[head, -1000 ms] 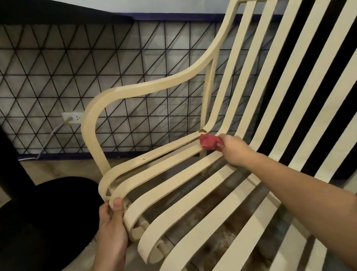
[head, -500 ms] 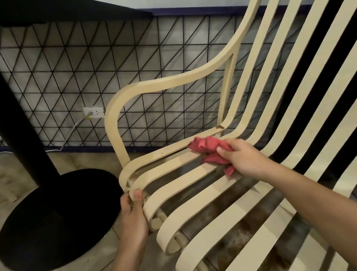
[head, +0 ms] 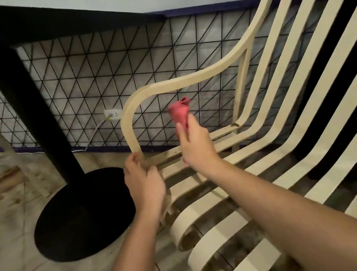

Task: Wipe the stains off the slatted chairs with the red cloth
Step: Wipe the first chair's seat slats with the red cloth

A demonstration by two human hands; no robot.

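Head view: the right hand has lifted off the seat. It pinches the bunched cloth and holds it up in the air, clear of the chair, in front of the gap under the armrest. The left hand has left the curled front ends of the slats and now sits at the foot of the armrest. It is blurred, so I cannot tell whether it grips there. The two hands are apart.

I judge that the seat stroke is finished and the wiping is moving on, probably to the armrest or front rail.

Count:
- One chair in full view.
- One armrest.
- One cloth.
- Two hands.
- One black bench.
- One wall socket.
- More than five slats; the picture's edge cuts off the rest.
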